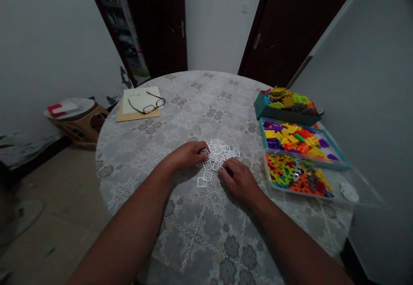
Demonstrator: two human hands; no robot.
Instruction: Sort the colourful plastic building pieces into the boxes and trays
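Note:
A loose pile of small white square frame pieces (220,148) lies on the table in the head view, with several pieces spread toward me. At the pile's left edge is my left hand (191,154), its thumb and fingers closed round a white piece. My right hand (238,176) rests on the cloth at the near right side of the pile. Its fingers are curled together, and a thin white edge shows at the fingertips; the rest of what they hold is hidden.
A patterned cloth covers the round table (193,233). On the right stand a teal box of gear pieces (288,102), a tray of colourful tubes (297,141) and a clear tray of connectors (298,176). Glasses (149,108) lie on papers (138,98) at far left.

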